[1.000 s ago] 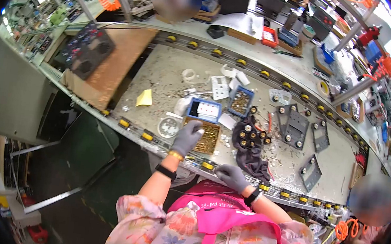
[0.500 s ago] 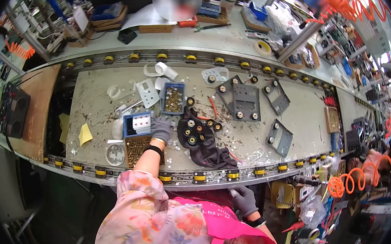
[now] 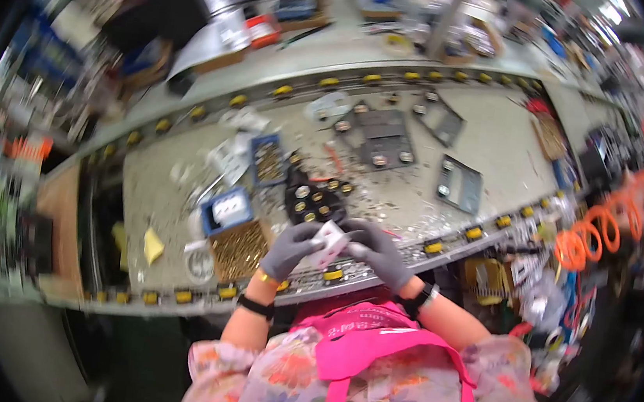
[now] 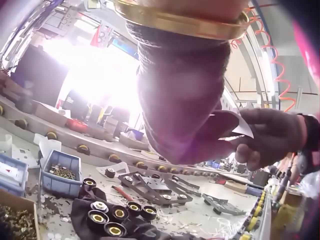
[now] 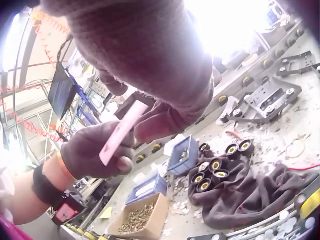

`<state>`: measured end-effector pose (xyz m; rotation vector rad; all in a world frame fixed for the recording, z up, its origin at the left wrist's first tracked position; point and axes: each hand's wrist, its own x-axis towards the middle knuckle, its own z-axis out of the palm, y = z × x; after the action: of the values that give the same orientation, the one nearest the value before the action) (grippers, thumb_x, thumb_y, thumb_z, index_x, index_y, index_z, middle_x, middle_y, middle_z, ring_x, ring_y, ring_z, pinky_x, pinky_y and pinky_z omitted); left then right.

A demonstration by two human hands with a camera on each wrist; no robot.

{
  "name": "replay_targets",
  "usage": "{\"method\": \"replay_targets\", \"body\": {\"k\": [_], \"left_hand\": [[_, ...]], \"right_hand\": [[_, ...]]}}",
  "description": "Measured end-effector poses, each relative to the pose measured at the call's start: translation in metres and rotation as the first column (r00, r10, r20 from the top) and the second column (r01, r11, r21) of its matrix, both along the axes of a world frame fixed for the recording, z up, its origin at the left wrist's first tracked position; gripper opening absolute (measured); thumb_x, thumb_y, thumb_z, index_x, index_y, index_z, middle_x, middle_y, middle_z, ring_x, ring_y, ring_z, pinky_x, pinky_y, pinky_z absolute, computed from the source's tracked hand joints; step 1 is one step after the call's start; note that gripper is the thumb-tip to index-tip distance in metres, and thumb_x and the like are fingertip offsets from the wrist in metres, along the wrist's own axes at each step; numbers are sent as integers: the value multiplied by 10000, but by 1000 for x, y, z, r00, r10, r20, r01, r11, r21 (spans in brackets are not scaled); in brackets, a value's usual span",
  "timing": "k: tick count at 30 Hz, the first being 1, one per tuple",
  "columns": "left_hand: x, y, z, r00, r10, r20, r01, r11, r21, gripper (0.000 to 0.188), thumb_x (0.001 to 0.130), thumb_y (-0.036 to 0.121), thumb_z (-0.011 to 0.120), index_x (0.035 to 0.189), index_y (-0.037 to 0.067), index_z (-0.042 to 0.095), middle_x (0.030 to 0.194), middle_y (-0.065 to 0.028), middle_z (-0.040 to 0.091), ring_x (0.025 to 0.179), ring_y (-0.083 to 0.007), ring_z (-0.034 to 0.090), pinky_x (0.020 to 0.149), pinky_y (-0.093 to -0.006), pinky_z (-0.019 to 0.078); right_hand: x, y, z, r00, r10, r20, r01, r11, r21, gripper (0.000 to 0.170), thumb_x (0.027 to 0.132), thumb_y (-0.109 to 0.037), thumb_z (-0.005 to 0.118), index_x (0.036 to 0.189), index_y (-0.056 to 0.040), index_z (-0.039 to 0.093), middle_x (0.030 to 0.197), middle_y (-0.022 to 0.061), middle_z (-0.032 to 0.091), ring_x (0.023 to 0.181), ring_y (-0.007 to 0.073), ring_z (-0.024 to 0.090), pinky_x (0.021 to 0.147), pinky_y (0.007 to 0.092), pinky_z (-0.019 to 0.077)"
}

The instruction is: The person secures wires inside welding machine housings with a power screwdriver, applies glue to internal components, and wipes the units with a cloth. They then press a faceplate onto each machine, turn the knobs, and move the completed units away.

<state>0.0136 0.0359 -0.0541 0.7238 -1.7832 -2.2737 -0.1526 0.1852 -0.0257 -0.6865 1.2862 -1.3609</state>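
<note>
Both gloved hands meet over the near rail of the bench. A small white card with reddish marks (image 3: 329, 245) is pinched by the left hand (image 3: 290, 250) on one side and the right hand (image 3: 379, 256) on the other. In the right wrist view the card (image 5: 122, 132) is seen nearly edge-on between the two hands. Below the left hand is a cardboard box of small brass parts (image 3: 240, 251); a blue bin (image 3: 212, 225) holding white cards adjoins it. Black round parts with brass centres (image 3: 314, 202) lie on a dark cloth just beyond the hands.
Another blue bin (image 3: 253, 169) holds small metal parts. Dark metal brackets (image 3: 387, 139) and a separate frame (image 3: 461, 186) lie to the right. A yellow paper (image 3: 152, 247) and round dish (image 3: 199, 264) are at left. Yellow-wheeled rails (image 3: 433, 248) edge the bench.
The left hand has come back from the blue bin toward the body with a card. The right hand has risen from the bench's near edge and joined it. The head view has shifted and blurred.
</note>
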Motion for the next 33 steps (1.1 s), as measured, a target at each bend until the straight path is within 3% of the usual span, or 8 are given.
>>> {"method": "replay_targets", "body": {"k": [5, 8, 14, 18, 21, 24, 29, 33], "left_hand": [[20, -18, -59, 968, 231, 95, -234, 972, 19, 314, 808, 110, 592, 1079, -49, 588, 980, -95, 631, 843, -159, 601, 757, -279, 479], [5, -8, -38, 972, 221, 76, -221, 975, -15, 288, 817, 75, 586, 1081, -39, 580, 970, -103, 631, 831, -164, 610, 742, -287, 499], [-78, 76, 12, 992, -127, 20, 126, 991, 32, 350, 828, 30, 568, 1170, -27, 522, 1112, -118, 594, 1011, -175, 565, 895, -306, 444], [-134, 129, 38, 984, 169, -51, -151, 957, 246, 461, 860, 82, 573, 1288, 13, 418, 1184, -123, 531, 1084, -205, 529, 936, -317, 429], [-160, 157, 53, 975, -20, -221, 40, 996, 83, 590, 798, 15, 645, 1319, 18, 370, 1180, -134, 515, 1046, -226, 545, 898, -332, 469], [-176, 160, 33, 972, -227, -64, 228, 973, 20, 492, 786, -63, 630, 1239, 8, 452, 1127, -71, 550, 1032, -151, 537, 905, -271, 440], [-198, 187, 41, 973, -183, -141, 187, 982, 19, 416, 803, -64, 616, 1192, 2, 484, 1103, -65, 562, 1015, -132, 539, 881, -259, 447], [-196, 197, 54, 956, -283, -79, 277, 957, -82, 416, 795, -80, 612, 1182, 0, 483, 1105, -74, 562, 1018, -132, 544, 885, -259, 450]], "right_hand": [[4, 13, -57, 908, 41, -417, -50, 999, -10, 425, 792, -176, 646, 1179, -65, 508, 1026, 107, 628, 977, 197, 597, 845, 347, 472], [-4, 39, -45, 946, 65, -318, 13, 972, 234, 460, 790, -169, 635, 1212, -59, 488, 1061, 106, 623, 992, 226, 601, 839, 353, 472], [-42, 74, -27, 920, -131, -370, 117, 991, -60, 476, 816, -106, 610, 1267, -44, 468, 1122, 101, 592, 1042, 182, 563, 913, 313, 439], [-64, 107, -34, 897, -437, -74, 423, 894, -149, 375, 796, -20, 589, 1170, -25, 557, 1072, 68, 617, 997, 144, 569, 894, 288, 453], [-91, 137, -10, 817, -555, -158, 540, 832, -128, 348, 810, -24, 588, 1156, -9, 568, 1041, 65, 621, 957, 125, 576, 856, 263, 476], [-108, 162, -10, 821, -570, -34, 565, 820, -92, 309, 793, -59, 613, 1100, -24, 609, 996, 80, 636, 914, 127, 593, 812, 278, 487], [-132, 194, 22, 318, -470, -823, 390, 856, -338, 350, 713, -209, 713, 1039, -93, 661, 958, 127, 631, 941, 257, 589, 868, 365, 453], [-128, 202, 15, 416, -433, -800, 380, 882, -279, 284, 700, -237, 720, 932, -82, 666, 855, 79, 629, 825, 267, 587, 734, 376, 457]]}}
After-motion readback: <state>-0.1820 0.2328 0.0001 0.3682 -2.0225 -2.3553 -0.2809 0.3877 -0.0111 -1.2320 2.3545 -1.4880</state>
